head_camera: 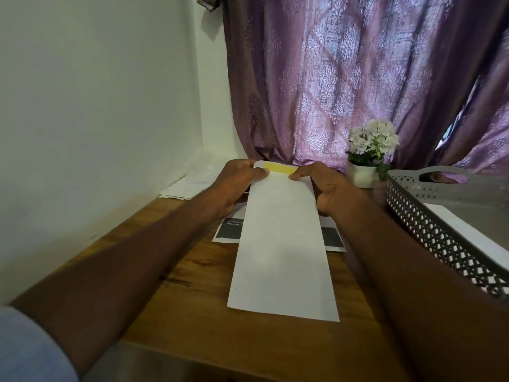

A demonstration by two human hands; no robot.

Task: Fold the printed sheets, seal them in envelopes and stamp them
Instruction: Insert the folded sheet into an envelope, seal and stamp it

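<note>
A long white envelope (283, 244) is held lengthwise over the wooden table (248, 340), its far end raised. At that far end the flap stands up and shows a yellow adhesive strip (281, 169). My left hand (239, 179) pinches the envelope's far left corner, thumb on top. My right hand (316, 186) grips the far right edge, thumb pressing just below the strip. A printed sheet (228, 228) with dark blocks lies under the envelope, mostly hidden.
A grey perforated tray (440, 232) with white paper inside stands at the right. A small white pot of white flowers (369, 150) sits behind it. More white papers (181, 188) lie by the wall at the far left. A purple curtain hangs behind.
</note>
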